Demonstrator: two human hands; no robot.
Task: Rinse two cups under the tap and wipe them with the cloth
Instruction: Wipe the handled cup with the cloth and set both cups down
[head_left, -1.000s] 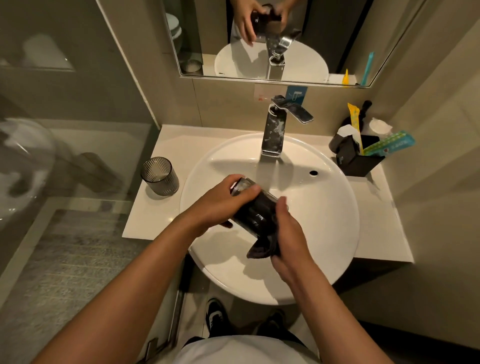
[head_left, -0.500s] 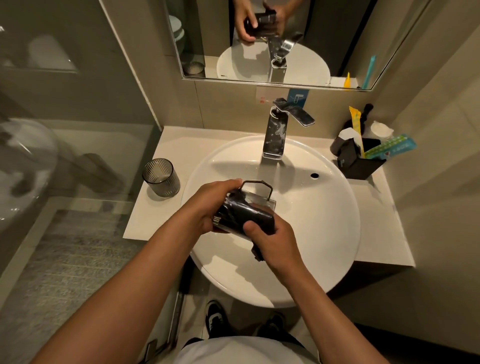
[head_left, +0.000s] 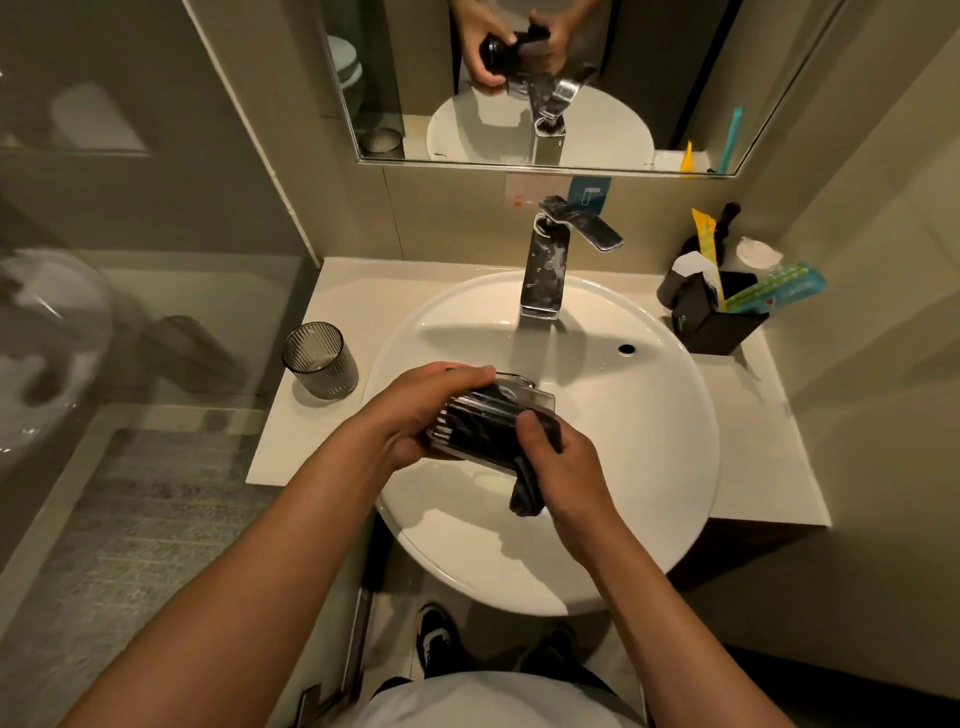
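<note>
**A:** Bathroom counter (head_left: 332, 291), pale and glossy, with a white basin (head_left: 649, 467) set into it. What's on the left?

**B:** One ribbed cup (head_left: 320, 360) stands upright on the counter, just beside the basin rim and apart from both hands. I can't tell whether it has been rinsed or wiped.

**A:** And in the middle?

**B:** The left hand (head_left: 415, 410) has its fingers curled over the top of a second cup (head_left: 488, 421), holding it on its side above the basin. A dark cloth (head_left: 524, 491) is stuffed inside, and its tail hangs out below. The right hand (head_left: 566, 467) has its thumb pressed on the cloth at the cup's mouth, with the other fingers wrapped round the cloth underneath.

**A:** How would that cup handle?

**B:** It looks like clear, ribbed, thin-walled stuff (glass or hard plastic, I can't say which). I'd judge it light, stiff and slick when wet, and the ribs should help the grip. Hold it round the body, not by the rim, and keep it low over the basin. The cloth is soft and limp, so bunch it up to turn it inside.

**A:** Further right?

**B:** The tap (head_left: 545, 270) stands behind the hands, and no stream of water shows
</note>
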